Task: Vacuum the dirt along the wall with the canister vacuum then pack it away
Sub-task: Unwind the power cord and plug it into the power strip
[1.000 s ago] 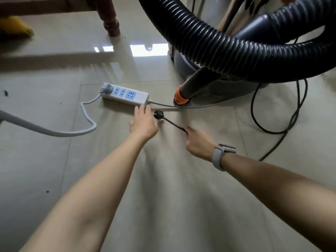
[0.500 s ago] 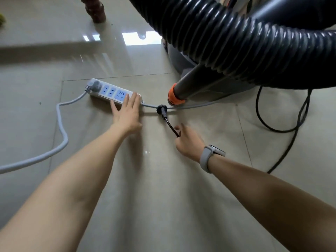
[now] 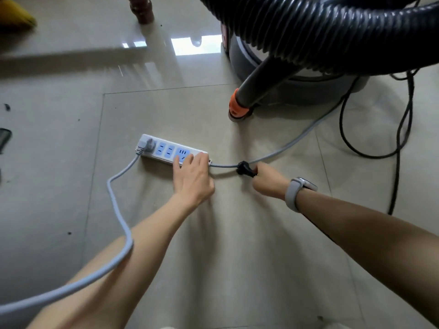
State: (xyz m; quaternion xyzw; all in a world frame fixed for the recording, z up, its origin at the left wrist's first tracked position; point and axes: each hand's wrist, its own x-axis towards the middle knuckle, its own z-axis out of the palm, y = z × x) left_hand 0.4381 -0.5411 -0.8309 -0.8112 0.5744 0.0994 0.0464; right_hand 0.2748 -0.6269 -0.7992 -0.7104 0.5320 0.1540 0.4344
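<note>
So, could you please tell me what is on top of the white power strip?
A grey plug sits in the far-left socket of the power strip, and the left hand rests on its right end, covering whatever lies beneath the fingers.

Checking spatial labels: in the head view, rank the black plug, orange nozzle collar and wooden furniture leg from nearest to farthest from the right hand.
1. black plug: pinched in the right hand.
2. orange nozzle collar: on the floor, beyond the hand.
3. wooden furniture leg: top left, farthest.

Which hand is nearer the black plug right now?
Right. The right hand grips the black plug at its near end, beside the grey cable. The left hand rests on the power strip, off to the plug's left, not touching it.
</note>
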